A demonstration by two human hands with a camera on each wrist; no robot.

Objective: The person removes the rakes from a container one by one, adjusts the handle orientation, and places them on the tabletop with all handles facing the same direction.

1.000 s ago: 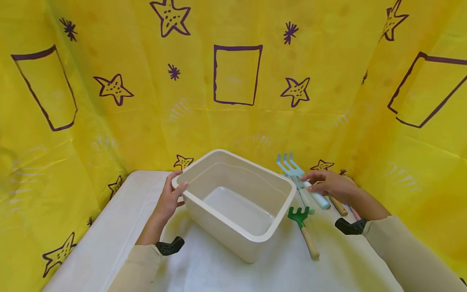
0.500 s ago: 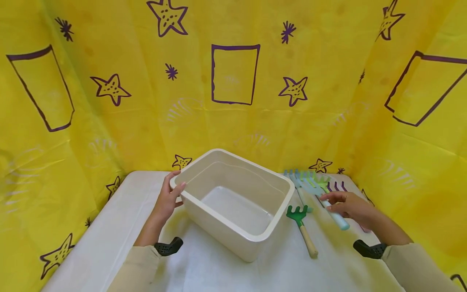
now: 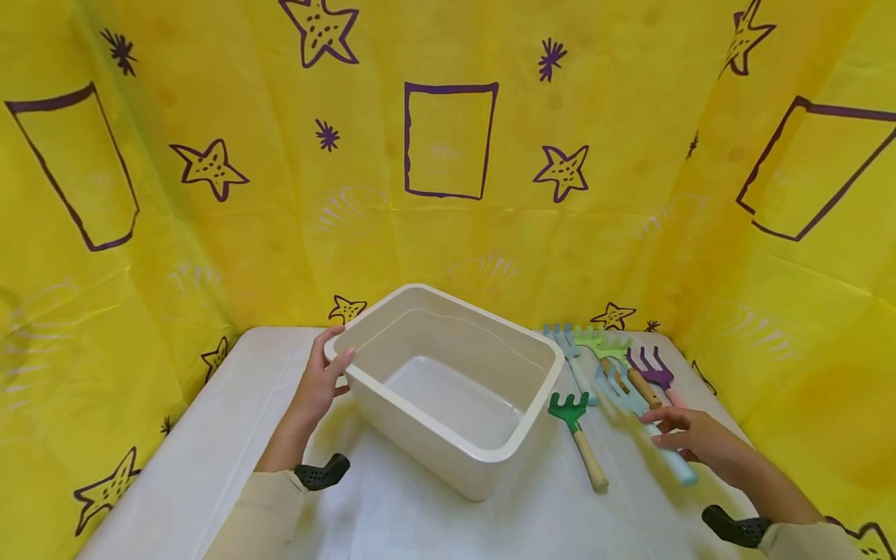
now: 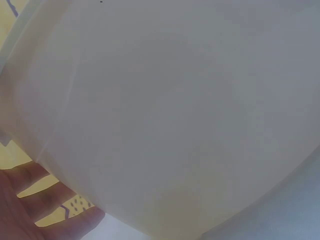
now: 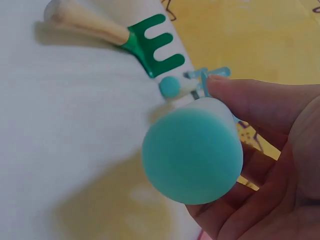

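Note:
A cream plastic bin (image 3: 413, 439) stands at an angle in the middle of the table. My left hand (image 3: 320, 385) grips its left corner, thumb over the rim and fingers outside; in the left wrist view the fingers (image 4: 37, 200) lie along the bin's edge. Off to the right, my right hand (image 3: 703, 442) pinches a light blue hand rake (image 3: 679, 464) by its handle, tines pointing away. The right wrist view shows the handle's rounded end (image 5: 192, 155) between thumb and fingers, with a shadow on the cloth below.
A green hand rake with a wooden handle (image 3: 589, 459) lies right of the bin. Behind it are another light blue rake (image 3: 578, 373), a light green rake (image 3: 600, 342) and a purple rake (image 3: 652, 372). Yellow patterned curtain (image 3: 448, 241) surrounds the white-covered table (image 3: 392, 521).
My right hand has drawn the light blue hand rake rightward and nearer, away from the other rakes, uncovering the light green and purple ones. My left hand keeps its grip on the bin.

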